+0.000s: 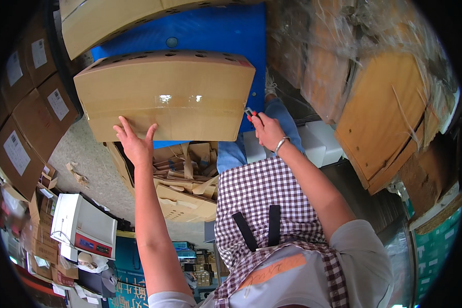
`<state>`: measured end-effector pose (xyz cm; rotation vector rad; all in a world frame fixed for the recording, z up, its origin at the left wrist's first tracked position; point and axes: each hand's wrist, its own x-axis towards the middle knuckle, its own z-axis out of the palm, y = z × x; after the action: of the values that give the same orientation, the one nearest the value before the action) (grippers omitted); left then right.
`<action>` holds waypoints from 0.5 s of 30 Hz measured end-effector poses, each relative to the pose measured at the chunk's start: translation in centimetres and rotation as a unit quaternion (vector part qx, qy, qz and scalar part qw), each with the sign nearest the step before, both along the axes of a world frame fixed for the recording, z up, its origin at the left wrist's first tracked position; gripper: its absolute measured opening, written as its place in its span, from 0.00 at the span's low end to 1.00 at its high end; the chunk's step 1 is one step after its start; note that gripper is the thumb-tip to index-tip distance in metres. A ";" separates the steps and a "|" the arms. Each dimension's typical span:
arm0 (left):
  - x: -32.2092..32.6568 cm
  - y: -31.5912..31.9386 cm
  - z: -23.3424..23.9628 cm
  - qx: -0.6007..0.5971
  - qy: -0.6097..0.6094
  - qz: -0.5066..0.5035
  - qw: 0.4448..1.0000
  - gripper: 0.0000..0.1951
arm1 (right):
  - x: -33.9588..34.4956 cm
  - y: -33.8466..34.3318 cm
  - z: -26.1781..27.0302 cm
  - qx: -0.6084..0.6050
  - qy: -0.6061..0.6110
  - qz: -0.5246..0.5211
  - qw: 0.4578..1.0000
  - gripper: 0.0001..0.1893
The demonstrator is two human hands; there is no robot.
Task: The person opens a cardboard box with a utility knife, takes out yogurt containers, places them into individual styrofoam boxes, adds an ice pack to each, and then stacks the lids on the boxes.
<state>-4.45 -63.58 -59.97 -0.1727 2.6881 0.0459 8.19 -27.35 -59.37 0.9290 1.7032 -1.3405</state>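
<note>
A long cardboard box [165, 84] lies on a blue plastic surface [223, 29], with shiny clear tape running along its side facing me. My left hand [136, 144] rests against the lower left of that side, fingers spread and holding nothing. In my right hand [268, 131] is a utility knife [249, 112] with red and dark parts. Its tip is at the right end of the box, close to the tape's end; whether it touches the cardboard I cannot tell.
Another cardboard box [119, 19] stands beyond. Below the near box, an open carton [184, 204] holds cardboard scraps. Labelled cartons [42, 119] are stacked at left. Wooden boards [381, 115], partly under plastic film, stand at right. A white box [84, 227] sits at lower left.
</note>
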 end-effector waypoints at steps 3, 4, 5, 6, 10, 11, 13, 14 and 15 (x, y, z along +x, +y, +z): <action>0.0 0.1 0.2 -0.006 -0.011 0.003 1.000 0.56 | 0.5 0.7 -0.6 -0.062 -0.029 -0.004 0.998 0.17; 0.0 0.1 0.3 -0.006 -0.012 0.003 1.000 0.56 | 0.4 1.2 -1.0 -0.117 -0.056 -0.051 0.990 0.18; 0.0 0.1 0.3 -0.007 -0.012 0.002 1.000 0.56 | 0.5 1.4 -1.2 -0.172 -0.084 -0.098 0.977 0.18; -0.2 0.1 0.2 -0.009 -0.011 0.000 1.000 0.56 | 0.0 1.2 -0.8 -0.180 -0.090 -0.108 0.974 0.20; -0.2 -0.1 0.3 0.001 0.007 -0.010 1.000 0.54 | -4.9 -1.3 2.3 -0.239 0.013 -0.012 0.971 0.20; -0.1 -0.2 0.3 -0.001 0.011 -0.013 1.000 0.52 | -5.9 -2.2 2.4 -0.237 0.028 -0.006 0.971 0.19; -1.0 -0.3 -0.1 0.022 0.034 -0.002 0.999 0.47 | -5.5 -3.0 2.8 -0.230 0.047 -0.067 0.970 0.19; -1.2 -0.4 -0.2 0.047 0.043 0.009 0.998 0.42 | -4.9 -3.1 2.6 -0.195 0.035 -0.119 0.973 0.19; -0.8 -0.7 0.1 0.072 0.045 0.018 0.996 0.38 | -3.1 -3.0 2.6 -0.162 0.023 -0.156 0.974 0.19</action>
<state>-5.26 -64.24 -59.86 -0.1768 2.7581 0.2633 5.07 -30.33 -56.80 1.0061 1.3505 -1.7964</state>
